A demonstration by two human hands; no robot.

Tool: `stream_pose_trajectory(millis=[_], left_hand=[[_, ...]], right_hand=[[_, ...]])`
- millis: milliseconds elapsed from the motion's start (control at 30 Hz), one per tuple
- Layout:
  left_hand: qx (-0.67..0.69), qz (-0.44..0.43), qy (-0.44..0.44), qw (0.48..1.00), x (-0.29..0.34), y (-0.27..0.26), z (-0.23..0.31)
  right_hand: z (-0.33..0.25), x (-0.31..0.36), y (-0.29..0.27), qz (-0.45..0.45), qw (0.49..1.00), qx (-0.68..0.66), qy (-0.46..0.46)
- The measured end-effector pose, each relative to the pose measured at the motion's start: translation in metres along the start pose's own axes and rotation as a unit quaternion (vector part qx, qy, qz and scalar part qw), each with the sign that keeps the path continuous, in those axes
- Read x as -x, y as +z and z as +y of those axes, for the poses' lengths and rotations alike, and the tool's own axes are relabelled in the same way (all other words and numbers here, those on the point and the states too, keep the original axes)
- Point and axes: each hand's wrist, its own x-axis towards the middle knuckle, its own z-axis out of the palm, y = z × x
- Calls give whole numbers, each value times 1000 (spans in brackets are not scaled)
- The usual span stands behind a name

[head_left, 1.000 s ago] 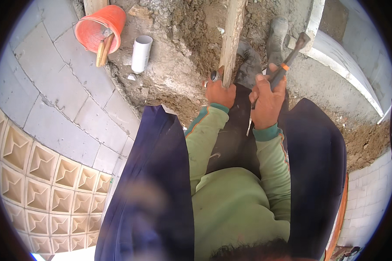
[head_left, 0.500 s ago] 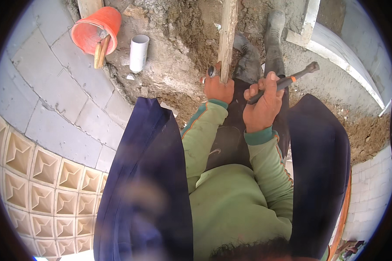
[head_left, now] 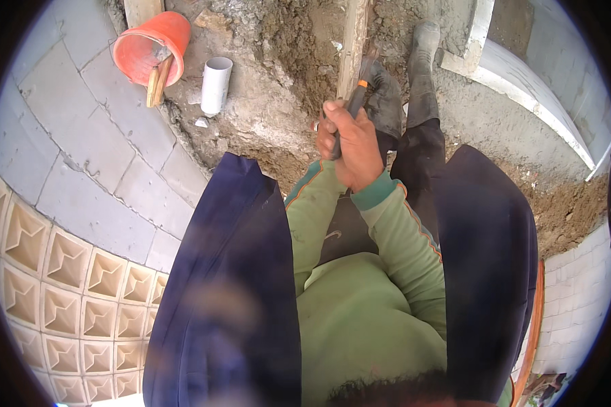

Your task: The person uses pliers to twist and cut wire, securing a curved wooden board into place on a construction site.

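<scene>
My right hand is closed round the dark handle of a hammer with an orange band; its head points away, over the long wooden board. Just behind and to the left, my left hand is mostly covered by the right one. Its fingers look curled beside the lower end of the board, and what they grip is hidden now. A small red bit shows at the left edge of that fist. My boots stand beyond, on rough ground.
An orange-red bucket lies tipped at the far left, wooden handles sticking out. Beside it stands a white pipe piece. A grey block wall and patterned vent blocks line the left; a white frame lies far right.
My right hand has swung the hammer leftward from the right side, over my left hand and toward the board. The dark round end showing at the left fist earlier is now covered.
</scene>
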Motion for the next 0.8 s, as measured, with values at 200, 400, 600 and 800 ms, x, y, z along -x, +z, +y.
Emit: stream_pose_trajectory(millis=[200, 400, 600, 800], left_hand=[[4, 5, -11, 1000, 0, 2, 5], [24, -6, -30, 999, -4, -9, 13], [55, 10, -34, 998, -6, -31, 7], [66, 29, -61, 996, -19, -64, -28]], right_hand=[[-5, 3, -16, 160, 943, -188, -222], [-3, 7, -2, -1, 1000, -23, -4], [-67, 55, -41, 98, 899, 367, -217], [-192, 33, -101, 100, 448, 846, -271]])
